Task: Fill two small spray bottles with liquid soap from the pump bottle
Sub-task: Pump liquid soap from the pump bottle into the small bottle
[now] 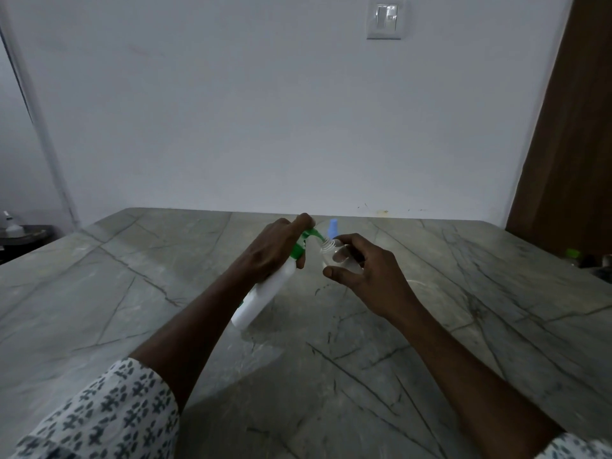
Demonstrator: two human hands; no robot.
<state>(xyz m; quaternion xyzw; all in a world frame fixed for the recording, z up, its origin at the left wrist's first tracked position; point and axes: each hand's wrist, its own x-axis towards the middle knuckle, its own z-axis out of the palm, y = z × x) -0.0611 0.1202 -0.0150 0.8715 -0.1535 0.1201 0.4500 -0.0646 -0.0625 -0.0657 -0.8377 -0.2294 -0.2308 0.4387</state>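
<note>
Over the grey veined stone surface (165, 293), the left hand (275, 246) has its grip wrapped around the tilted white plastic pump bottle with green pump head (265, 293), a finger on the pump, the nozzle meeting the threaded open neck of the small clear spray bottle (334, 253). To the right of the pump bottle, the right hand (367, 273) pinches that clear bottle. Just behind its neck stands a pale blue cap (332, 228).

One white pump bottle (265, 289) with a green pump head; two small spray bottles: one clear and uncapped (334, 255), one blue-capped (332, 228) just behind it. Two hands, left (276, 248) and right (371, 271); one desk (99, 293).
</note>
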